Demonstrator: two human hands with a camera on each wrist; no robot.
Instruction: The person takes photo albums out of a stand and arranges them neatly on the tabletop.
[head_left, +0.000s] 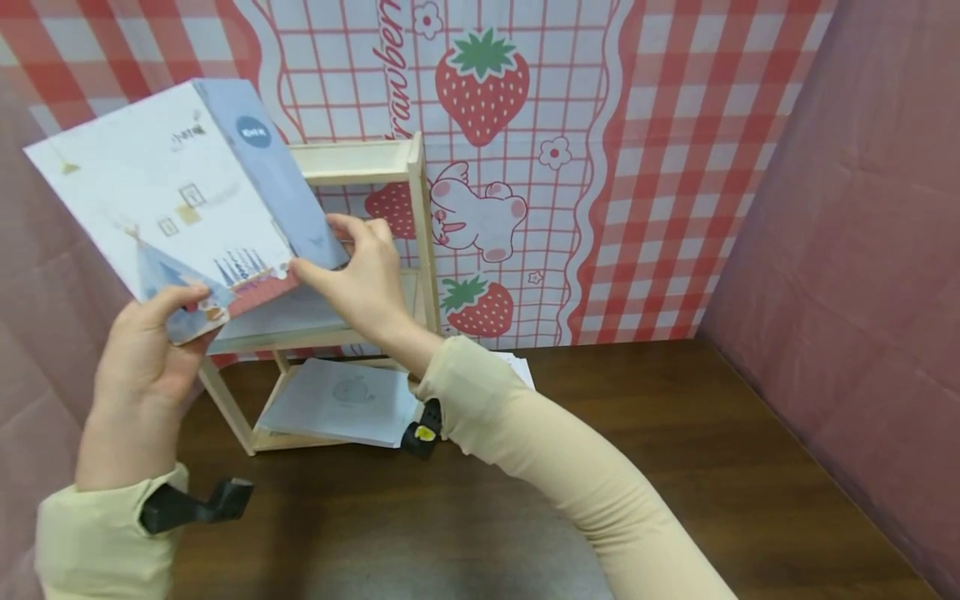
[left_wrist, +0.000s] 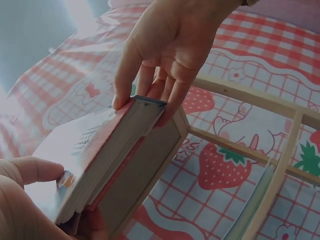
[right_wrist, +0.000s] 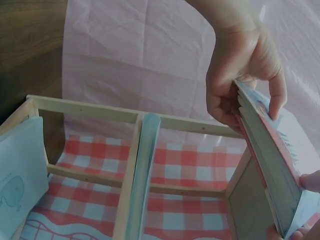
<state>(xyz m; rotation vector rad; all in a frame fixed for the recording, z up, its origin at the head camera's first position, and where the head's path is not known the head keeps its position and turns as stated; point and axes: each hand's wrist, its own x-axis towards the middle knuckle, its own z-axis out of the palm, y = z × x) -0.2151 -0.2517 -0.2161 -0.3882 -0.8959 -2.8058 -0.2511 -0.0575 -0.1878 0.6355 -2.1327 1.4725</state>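
A thick book [head_left: 172, 192] with a white illustrated cover and a blue spine is held tilted in the air, at the left of the head view. My left hand [head_left: 150, 350] grips its lower left corner, thumb on the cover and fingers beneath. At the lower spine corner, my right hand [head_left: 367, 267] pinches the book between thumb and fingers. Both wrist views show the page edges between the covers. Behind and below the book stands a wooden shelf rack [head_left: 423, 242], partly hidden by the book and right arm.
On the rack's bottom shelf lies a stack of pale sheets or booklets [head_left: 337, 404] with a whale drawing. More white papers [head_left: 517, 367] show behind the right sleeve. The rack stands on a brown wooden table [head_left: 637, 450], before a strawberry-patterned cloth [head_left: 480, 92]. Pink cloth [head_left: 847, 250] hangs at the sides.
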